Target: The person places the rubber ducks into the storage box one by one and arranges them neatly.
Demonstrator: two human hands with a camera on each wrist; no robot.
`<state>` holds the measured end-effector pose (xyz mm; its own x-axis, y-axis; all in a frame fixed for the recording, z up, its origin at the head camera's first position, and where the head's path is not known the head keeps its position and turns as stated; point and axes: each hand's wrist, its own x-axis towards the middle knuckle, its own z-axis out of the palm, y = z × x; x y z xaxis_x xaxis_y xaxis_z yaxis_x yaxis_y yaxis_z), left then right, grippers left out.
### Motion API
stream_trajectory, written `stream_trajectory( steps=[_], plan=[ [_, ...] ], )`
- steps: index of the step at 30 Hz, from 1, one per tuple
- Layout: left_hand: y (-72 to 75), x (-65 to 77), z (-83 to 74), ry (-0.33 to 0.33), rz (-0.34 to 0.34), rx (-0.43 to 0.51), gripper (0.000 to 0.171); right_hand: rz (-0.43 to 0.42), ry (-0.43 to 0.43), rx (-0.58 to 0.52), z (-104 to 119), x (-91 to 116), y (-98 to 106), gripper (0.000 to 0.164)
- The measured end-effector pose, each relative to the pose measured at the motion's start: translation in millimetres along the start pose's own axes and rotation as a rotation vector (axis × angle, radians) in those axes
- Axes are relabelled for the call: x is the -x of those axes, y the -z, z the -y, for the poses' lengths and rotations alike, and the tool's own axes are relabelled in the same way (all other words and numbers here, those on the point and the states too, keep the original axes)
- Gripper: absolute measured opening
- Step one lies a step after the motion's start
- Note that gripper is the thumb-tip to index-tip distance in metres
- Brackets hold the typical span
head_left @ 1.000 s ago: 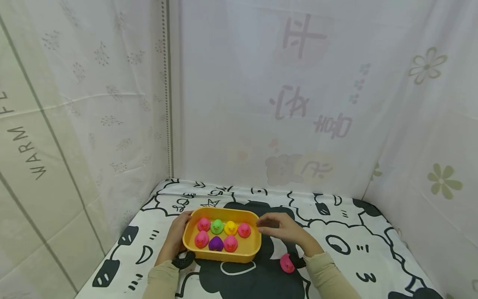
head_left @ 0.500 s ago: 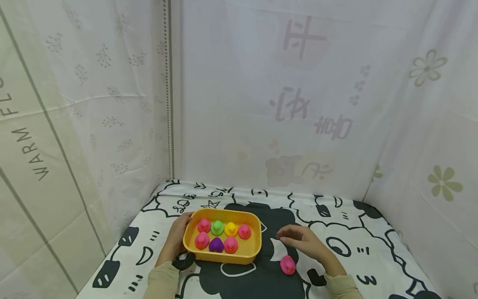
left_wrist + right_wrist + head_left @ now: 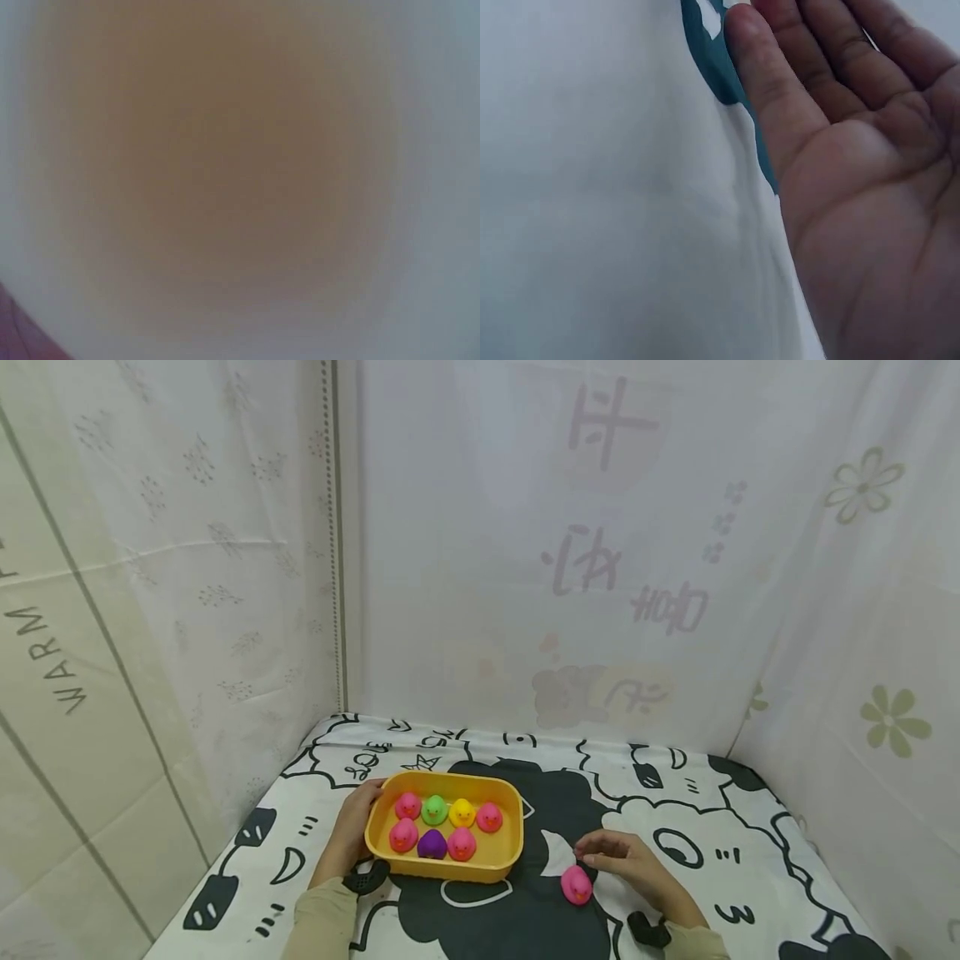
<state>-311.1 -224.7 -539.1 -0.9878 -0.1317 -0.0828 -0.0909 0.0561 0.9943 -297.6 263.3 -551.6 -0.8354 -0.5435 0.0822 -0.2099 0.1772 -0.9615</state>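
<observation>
A yellow plastic tray [image 3: 457, 870] holds several small rubber ducks in two rows. The far row shows a green duck [image 3: 434, 811] and a yellow duck [image 3: 462, 813] between pink ones; a purple duck [image 3: 432, 844] sits in the near row, a pink one on each side. My left hand [image 3: 352, 827] holds the tray's left end, its fingertips hidden around the far corner. Only an orange-brown blur fills the left wrist view. On the cloth right of the tray lies another pink duck [image 3: 577, 885]. Just above and right of it hovers my right hand [image 3: 626, 862], fingers loosely bent, nothing held.
A white cloth with black cartoon prints [image 3: 705, 827] covers the table. Pale curtains [image 3: 465, 568] hang behind it and along both sides. A black wrist strap [image 3: 367, 878] is on the left wrist, another black strap [image 3: 648, 931] on the right.
My right hand has drawn back from the tray's right edge, moving right and nearer, down beside the loose pink duck. The left hand, tray and ducks have stayed in place.
</observation>
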Motion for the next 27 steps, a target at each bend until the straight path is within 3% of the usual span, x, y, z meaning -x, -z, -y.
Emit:
stream_trajectory(
  steps=[10,19,23,27],
  plan=[
    [0.9,0.5,-3.7,0.005,0.010,0.007,0.050,0.175,-0.021,0.023,6.4,5.0,-4.2,0.033],
    [0.0,-2.5,-2.2,0.012,0.009,0.015,0.049,0.316,0.162,-0.029,8.6,1.9,-7.3,0.037],
    [0.8,-3.0,-1.0,0.011,0.010,0.010,0.049,0.297,0.149,-0.002,4.5,1.1,-8.8,0.031],
    [0.9,-3.3,-0.5,0.010,0.018,0.021,0.050,0.168,0.039,0.087,3.8,1.5,-8.3,0.025]
  ],
)
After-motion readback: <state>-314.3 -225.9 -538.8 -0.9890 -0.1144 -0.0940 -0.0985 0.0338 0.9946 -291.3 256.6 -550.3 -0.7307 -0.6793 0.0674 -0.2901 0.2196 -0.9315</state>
